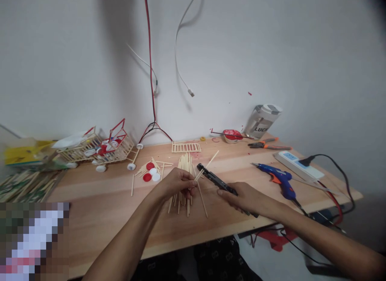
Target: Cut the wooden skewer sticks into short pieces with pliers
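My left hand [181, 183] is closed, pinching a thin bamboo stick [212, 158] that slants up to the right. My right hand [241, 197] grips black hand pliers [215, 179], whose jaws are close to the pinched stick; whether they touch it I cannot tell. Under and behind my left hand lies a pile of long bamboo sticks [187, 162]. One loose stick [202, 200] rests between the hands. A small ladder-like stick frame [186, 147] lies behind the pile. Red caps [147, 177] and white caps [156, 177] sit to the left among short stick pieces.
Stick-built carts [116, 146] with cap wheels stand at the back left. On the right are a blue glue gun [279, 177], a white power strip [298, 166], orange-handled pliers [268, 144], a red paint dish [233, 135] and a jar [261, 122]. Cables hang along the wall.
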The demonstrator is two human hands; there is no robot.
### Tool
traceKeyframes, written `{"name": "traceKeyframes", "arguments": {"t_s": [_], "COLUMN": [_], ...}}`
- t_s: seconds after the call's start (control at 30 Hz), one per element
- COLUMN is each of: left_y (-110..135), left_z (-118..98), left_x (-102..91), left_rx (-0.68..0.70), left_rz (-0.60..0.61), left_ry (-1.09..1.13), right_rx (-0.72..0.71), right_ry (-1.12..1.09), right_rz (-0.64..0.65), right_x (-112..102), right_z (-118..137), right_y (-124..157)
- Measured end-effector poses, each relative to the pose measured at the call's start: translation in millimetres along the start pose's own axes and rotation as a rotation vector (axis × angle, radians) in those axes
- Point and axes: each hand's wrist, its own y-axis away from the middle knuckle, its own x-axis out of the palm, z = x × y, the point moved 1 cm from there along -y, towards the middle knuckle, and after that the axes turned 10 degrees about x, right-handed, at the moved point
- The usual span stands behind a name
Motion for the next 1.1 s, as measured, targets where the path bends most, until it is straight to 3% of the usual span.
{"name": "traceKeyframes", "arguments": {"t_s": [0.13, 0.23, 0.67, 1.1], "left_y": [-1.5, -1.1, -3.1, -1.4], "left_z": [1.6, 0.1, -0.8, -11.8], "left_x": [0.1, -0.4, -3.2, 3.9], "left_rx": [0.000, 0.000, 0.053, 0.017], "left_rz": [-0.007, -0.014, -0.060, -0.042], "left_ry": [0.023, 0.040, 0.049, 0.019], "right_rx": [0.046, -0.009, -0.175, -0.157], "right_ry": [-0.002, 0.019, 0.019, 0.054], "right_rz": [-0.012, -0.116, -0.188, -0.242], "right_x": [-2.1, -2.8, 3.6, 7.4], "right_z": [1.0, 4.8, 4.7, -4.4], "right_y": [-1.0, 1.7, -10.6, -10.6]}}
